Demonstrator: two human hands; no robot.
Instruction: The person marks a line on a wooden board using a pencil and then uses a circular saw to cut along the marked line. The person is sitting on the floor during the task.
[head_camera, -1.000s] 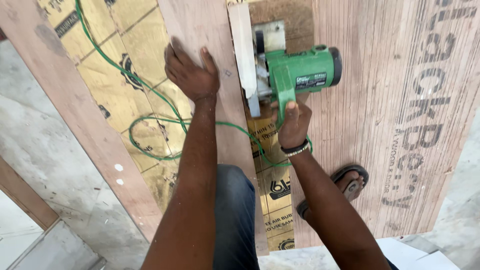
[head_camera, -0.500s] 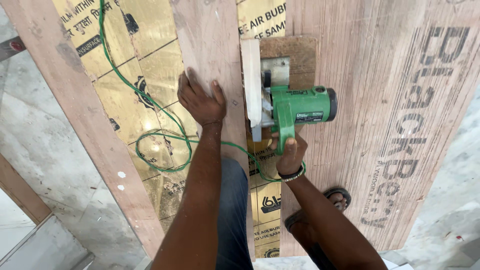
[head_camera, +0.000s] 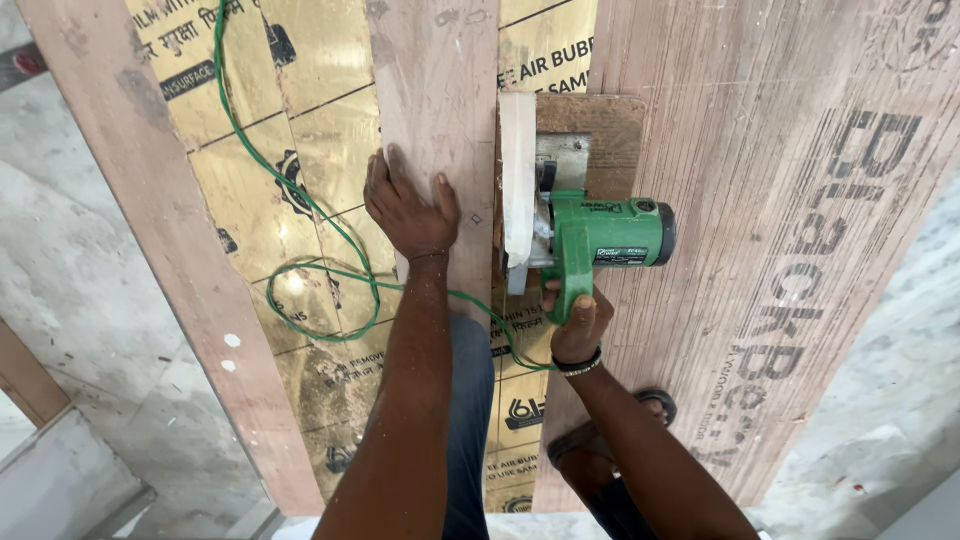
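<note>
left hand (head_camera: 412, 208) flat on plywood strip (head_camera: 435, 110), right hand (head_camera: 580, 325) gripping green saw (head_camera: 600, 240) (marble floor (head_camera: 90, 300) below).

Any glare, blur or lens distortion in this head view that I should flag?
Head view: glare off the gold foil sheet near the green cord; left hand, right hand and green saw sharp; wide-angle lens splays the plywood board edges outward; light is even with soft shadows.

Gold foil packaging sheet (head_camera: 310, 150) with black print under boards; small dark label (head_camera: 607, 255) on green saw body.
</note>
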